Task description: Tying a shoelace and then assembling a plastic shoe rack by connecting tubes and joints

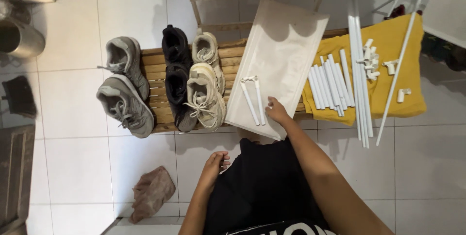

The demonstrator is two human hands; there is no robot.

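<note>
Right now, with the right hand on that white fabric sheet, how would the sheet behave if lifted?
The white fabric sheet looks thin and flat, so it would probably flop. The joined white tubes resting on it would likely slide or roll off. The right hand touches its near edge.

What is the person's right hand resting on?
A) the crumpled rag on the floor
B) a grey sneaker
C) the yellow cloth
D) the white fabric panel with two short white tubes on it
D: the right hand lies on the white fabric panel, just beside the two short white tubes, while the left hand hangs free above the floor tiles.
</note>
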